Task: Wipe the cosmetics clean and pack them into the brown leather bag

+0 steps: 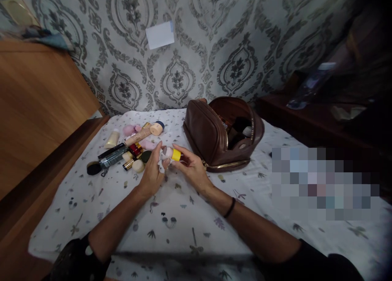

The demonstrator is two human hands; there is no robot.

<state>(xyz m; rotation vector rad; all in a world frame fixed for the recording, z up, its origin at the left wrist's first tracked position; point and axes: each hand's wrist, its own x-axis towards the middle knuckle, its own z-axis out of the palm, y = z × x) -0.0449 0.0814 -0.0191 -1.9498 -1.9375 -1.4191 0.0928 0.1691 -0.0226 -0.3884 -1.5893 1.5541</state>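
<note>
Near the middle of the patterned sheet, my right hand [194, 168] grips a small container with a yellow band [176, 154]. Fingers of my left hand [152, 175] are closed around a crumpled white wipe [161, 161], which presses against the container's pale left end. Just left of my hands lies a group of cosmetics, among them a dark red item [135, 150], a cream tube [112, 139] and a round black lid [93, 168]. Behind my right hand stands a brown bag [203, 130], unzipped, with items partly visible inside.
A wooden cabinet [39, 101] borders the sheet [171, 240] on the left. Patterned wallpaper with a white card [159, 35] is behind. To the right are a dark ledge with a clear bottle [312, 85] and a blurred-out patch.
</note>
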